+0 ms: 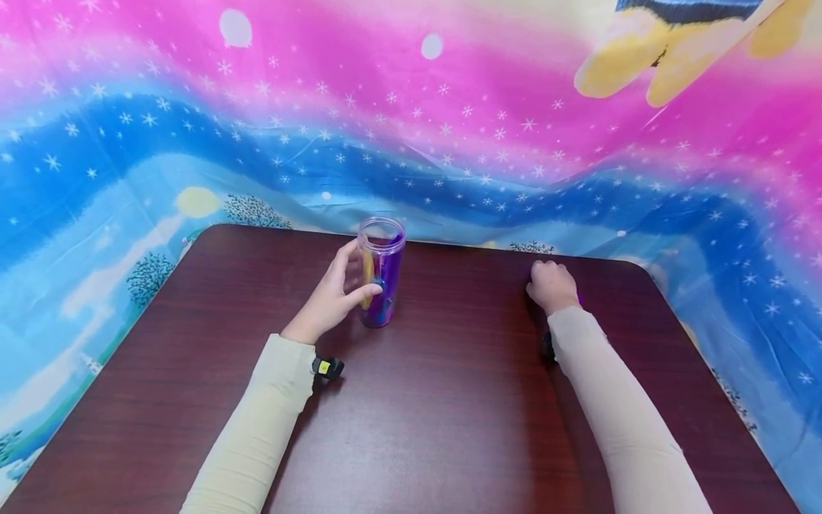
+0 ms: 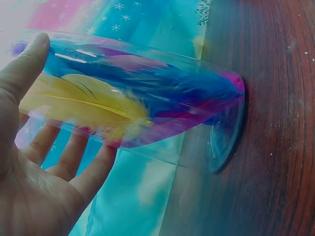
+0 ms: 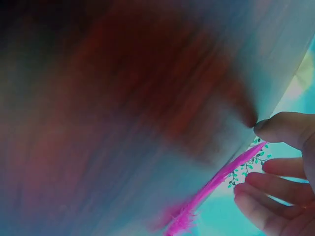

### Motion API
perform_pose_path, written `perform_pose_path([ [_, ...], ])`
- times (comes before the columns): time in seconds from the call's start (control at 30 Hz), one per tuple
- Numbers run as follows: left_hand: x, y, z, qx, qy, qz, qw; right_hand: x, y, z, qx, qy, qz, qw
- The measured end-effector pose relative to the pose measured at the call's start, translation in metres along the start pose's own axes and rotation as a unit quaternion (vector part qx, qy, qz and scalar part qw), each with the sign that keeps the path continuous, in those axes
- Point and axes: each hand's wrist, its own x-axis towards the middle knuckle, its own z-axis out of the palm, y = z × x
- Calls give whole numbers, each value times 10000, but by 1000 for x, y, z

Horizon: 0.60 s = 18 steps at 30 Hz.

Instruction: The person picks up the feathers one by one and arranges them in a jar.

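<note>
In the head view, a tall clear plastic cup (image 1: 382, 285) stands upright on the table, its mouth uncovered. Blue, purple and magenta feathers fill it, with a yellow feather (image 2: 83, 101) facing my palm in the left wrist view. My left hand (image 1: 337, 293) holds the cup from the left, thumb in front and fingers behind. Far to the right, near the table's back edge, my right hand (image 1: 554, 287) pinches one end of a magenta feather (image 3: 211, 189). The thumb hides that end in the right wrist view; the fluffy end points away from the hand.
A dark reddish-brown wooden table (image 1: 411, 421) with rounded far corners lies beneath both arms. Close behind it hangs a pink and blue cloth (image 1: 385, 128) printed with snowflakes. A small black wrist camera (image 1: 329, 368) sits at the left cuff.
</note>
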Motion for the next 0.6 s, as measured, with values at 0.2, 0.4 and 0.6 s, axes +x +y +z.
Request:
perform_pose_path([
  [0.2,0,1,0,27,-10,-8,10000,3,3,-2,326,-180,330,9988],
  [0.4,1,-1,0,46,6,2,10000,5,7,-1,535,-374,525,9965],
  [0.6,1,-2,0,41,7,20,10000,8,9,3,584,-353,508,9964],
])
